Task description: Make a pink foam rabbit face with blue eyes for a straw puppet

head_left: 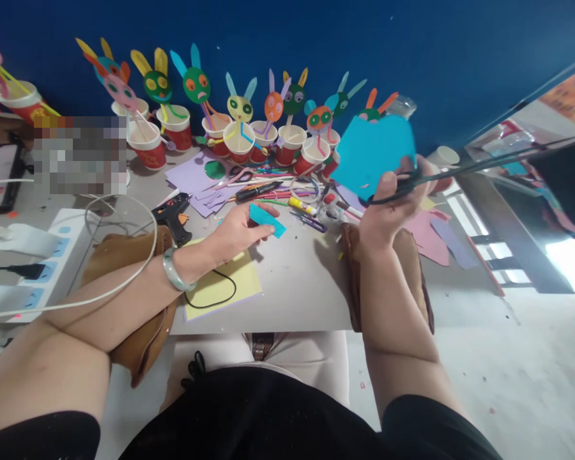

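Note:
My left hand (242, 230) pinches a small strip of bright blue paper (269, 222) between thumb and fingers, above the table. On the right, my raised right hand (397, 207) is closed around dark-handled scissors (405, 185), whose length points off to the right. A larger sheet of blue paper (374, 153) with a rounded edge is held in that same hand, partly in front of the cups. Below my left wrist lies a yellow paper sheet (225, 294) with a thin black cord across it. Some fingers of my right hand are hidden.
Red and white paper cups (239, 144) with rabbit-faced paper figures line the back wall. A black glue gun (175, 214), markers, pipe cleaners and purple paper (191, 176) lie mid-table. Brown pads (378, 255) sit under my forearms. A power strip (57, 255) with white cables is at left.

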### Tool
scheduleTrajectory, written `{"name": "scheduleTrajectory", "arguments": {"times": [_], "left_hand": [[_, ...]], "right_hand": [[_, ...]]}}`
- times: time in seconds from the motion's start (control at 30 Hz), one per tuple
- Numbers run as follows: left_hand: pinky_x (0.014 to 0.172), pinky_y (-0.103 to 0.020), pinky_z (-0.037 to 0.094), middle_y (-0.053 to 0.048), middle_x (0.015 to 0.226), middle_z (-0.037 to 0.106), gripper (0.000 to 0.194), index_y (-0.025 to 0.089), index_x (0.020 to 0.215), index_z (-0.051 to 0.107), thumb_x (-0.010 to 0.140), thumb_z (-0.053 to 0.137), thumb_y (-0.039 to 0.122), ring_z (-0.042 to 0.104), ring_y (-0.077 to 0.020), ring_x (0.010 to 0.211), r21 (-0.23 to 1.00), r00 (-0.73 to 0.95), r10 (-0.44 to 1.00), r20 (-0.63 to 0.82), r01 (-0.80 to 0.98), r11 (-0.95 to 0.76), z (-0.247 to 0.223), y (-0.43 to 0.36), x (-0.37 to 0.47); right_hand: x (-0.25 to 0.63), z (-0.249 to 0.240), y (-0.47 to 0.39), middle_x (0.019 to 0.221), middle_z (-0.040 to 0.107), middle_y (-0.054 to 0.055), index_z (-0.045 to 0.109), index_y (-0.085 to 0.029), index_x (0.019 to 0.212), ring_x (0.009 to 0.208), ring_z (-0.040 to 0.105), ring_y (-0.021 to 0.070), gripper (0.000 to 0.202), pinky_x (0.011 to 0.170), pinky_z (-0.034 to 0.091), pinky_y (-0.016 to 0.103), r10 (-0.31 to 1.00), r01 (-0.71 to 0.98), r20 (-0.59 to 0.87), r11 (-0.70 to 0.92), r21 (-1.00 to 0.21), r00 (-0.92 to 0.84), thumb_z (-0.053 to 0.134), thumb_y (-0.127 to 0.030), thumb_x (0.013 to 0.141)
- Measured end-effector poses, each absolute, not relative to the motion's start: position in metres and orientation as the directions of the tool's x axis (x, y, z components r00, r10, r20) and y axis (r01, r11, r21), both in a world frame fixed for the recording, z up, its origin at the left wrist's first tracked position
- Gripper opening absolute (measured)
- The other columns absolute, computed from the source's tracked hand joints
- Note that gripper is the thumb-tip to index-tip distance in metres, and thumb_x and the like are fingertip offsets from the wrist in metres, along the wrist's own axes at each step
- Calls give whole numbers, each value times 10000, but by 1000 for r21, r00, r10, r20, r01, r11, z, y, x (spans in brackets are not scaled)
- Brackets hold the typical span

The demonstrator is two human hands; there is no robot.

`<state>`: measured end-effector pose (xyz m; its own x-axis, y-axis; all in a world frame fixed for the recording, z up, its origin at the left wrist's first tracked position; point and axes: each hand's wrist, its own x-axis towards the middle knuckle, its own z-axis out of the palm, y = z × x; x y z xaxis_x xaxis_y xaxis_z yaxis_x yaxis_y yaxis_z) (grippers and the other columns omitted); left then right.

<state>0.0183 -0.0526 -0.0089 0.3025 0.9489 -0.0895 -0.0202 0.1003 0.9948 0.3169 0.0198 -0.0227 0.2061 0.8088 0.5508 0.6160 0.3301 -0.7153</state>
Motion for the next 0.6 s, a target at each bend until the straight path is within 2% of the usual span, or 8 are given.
{"name": "scheduleTrajectory", "arguments": {"times": [0.1, 0.2, 0.27, 0.37, 0.43, 0.53, 0.6], "left_hand": [[639, -253, 513, -1, 785, 705, 281, 165, 1089, 689, 814, 746, 166, 630, -114, 662, 994, 279, 955, -95, -23, 105, -10, -53, 18], [633, -246, 508, -8, 784, 717, 290, 164, 1114, 697, 825, 727, 155, 635, -111, 659, 994, 258, 961, -97, -22, 106, -11, -52, 17], [632, -242, 505, -8, 780, 719, 290, 167, 1114, 701, 825, 728, 166, 635, -109, 659, 994, 252, 963, -96, -25, 106, -12, -52, 17], [626, -243, 497, 4, 747, 701, 238, 171, 1028, 715, 795, 755, 204, 622, -110, 650, 996, 262, 963, -70, -36, 83, -11, -51, 18], [640, -249, 498, 4, 755, 697, 172, 174, 922, 720, 765, 768, 228, 612, -111, 664, 997, 294, 955, -28, -58, 47, -10, -51, 19], [673, -256, 483, -1, 773, 685, 95, 173, 791, 717, 746, 757, 246, 596, -114, 707, 998, 386, 922, 37, -54, -17, -8, -50, 18], [645, -253, 439, 10, 715, 637, 95, 168, 735, 694, 747, 739, 251, 555, -109, 680, 999, 455, 890, 25, 9, -33, -7, -50, 17]], "right_hand": [[323, -16, 15, 1406, 531, 222, 611, -242, 1079, 1354, 524, 363, 288, 1105, 465, 572, 688, 727, 653, 267, -633, 316, 601, -517, 995], [318, -15, 16, 1495, 481, 206, 602, -234, 988, 1292, 567, 359, 301, 1005, 529, 553, 743, 724, 587, 207, -659, 322, 725, -495, 902], [308, -14, 12, 1413, 552, 182, 612, -230, 974, 1128, 640, 307, 328, 898, 570, 489, 783, 651, 535, 230, -723, 317, 742, -517, 881], [283, -8, -6, 1030, 691, 90, 658, -237, 948, 888, 654, 230, 364, 795, 572, 394, 900, 454, 402, 291, -842, 170, 734, -588, 884], [264, -2, -22, 832, 682, 59, 671, -224, 836, 752, 620, 197, 435, 726, 550, 359, 962, 312, 272, 254, -916, 15, 712, -654, 879], [240, 2, -39, 765, 672, 51, 661, -214, 742, 727, 602, 192, 498, 696, 520, 345, 978, 243, 136, 173, -954, -160, 778, -695, 800], [229, 3, -46, 790, 682, 51, 659, -214, 731, 771, 616, 201, 515, 741, 527, 353, 963, 208, 123, 175, -962, -242, 818, -703, 754]]}}
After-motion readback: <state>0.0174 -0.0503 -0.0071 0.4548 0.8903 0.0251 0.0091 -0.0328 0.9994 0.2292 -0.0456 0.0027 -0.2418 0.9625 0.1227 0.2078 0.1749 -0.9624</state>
